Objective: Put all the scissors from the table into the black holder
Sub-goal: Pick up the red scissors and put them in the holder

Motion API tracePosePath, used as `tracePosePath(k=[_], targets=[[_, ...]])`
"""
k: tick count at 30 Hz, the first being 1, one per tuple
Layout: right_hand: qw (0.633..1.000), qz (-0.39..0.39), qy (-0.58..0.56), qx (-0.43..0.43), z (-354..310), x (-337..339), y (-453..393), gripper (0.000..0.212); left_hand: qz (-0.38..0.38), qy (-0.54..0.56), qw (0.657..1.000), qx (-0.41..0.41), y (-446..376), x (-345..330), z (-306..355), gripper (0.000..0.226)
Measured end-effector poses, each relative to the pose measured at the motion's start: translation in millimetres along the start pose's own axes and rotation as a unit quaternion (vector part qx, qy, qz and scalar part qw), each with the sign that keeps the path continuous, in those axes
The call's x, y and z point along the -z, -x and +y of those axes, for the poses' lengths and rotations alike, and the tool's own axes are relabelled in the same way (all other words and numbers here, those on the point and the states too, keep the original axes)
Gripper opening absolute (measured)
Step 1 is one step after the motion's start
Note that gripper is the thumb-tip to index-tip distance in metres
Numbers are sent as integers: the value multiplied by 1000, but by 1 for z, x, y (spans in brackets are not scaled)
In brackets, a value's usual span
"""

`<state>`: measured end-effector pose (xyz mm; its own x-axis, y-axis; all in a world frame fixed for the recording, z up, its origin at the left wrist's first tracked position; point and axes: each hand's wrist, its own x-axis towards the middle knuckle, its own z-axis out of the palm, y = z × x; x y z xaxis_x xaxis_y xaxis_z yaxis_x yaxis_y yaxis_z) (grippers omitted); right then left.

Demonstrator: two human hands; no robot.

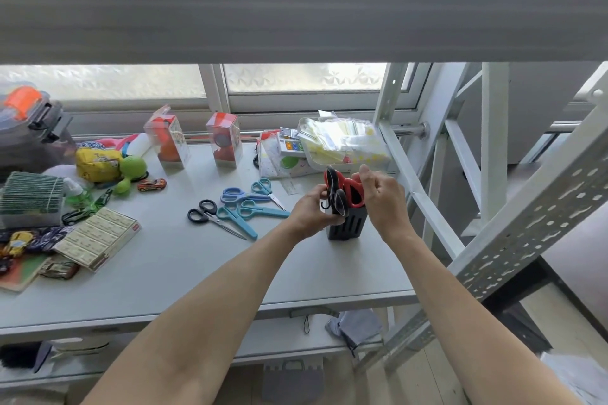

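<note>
Forearms reaching up from lower frame to black holder (347, 223), right of centre on table (197, 273). Left hand (311, 210) gripping holder and dark-handled scissors (339, 200) standing in it. Right hand (383, 197) pinching red scissors (353, 191), handles up, in holder. Left of holder, flat on table: black scissors (210, 214), four blue pairs (250, 204) overlapping. Toys, boxes at left edge.

Frosted window (296, 79) behind a grey, perhaps metal, shelf (296, 3).
</note>
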<state>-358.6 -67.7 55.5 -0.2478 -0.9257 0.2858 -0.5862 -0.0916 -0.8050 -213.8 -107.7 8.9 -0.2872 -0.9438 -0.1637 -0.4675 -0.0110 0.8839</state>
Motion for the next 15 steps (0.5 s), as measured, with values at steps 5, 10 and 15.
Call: tracePosePath(k=[5, 10, 15], targets=[[992, 101, -55, 57, -46, 7, 2, 40, -6, -18, 1000, -6, 5, 7, -9, 80], [975, 82, -61, 199, -110, -17, 20, 31, 122, -37, 992, -16, 25, 35, -43, 33], [985, -102, -14, 136, -97, -102, 36, 24, 305, -42, 948, 77, 46, 91, -91, 23]])
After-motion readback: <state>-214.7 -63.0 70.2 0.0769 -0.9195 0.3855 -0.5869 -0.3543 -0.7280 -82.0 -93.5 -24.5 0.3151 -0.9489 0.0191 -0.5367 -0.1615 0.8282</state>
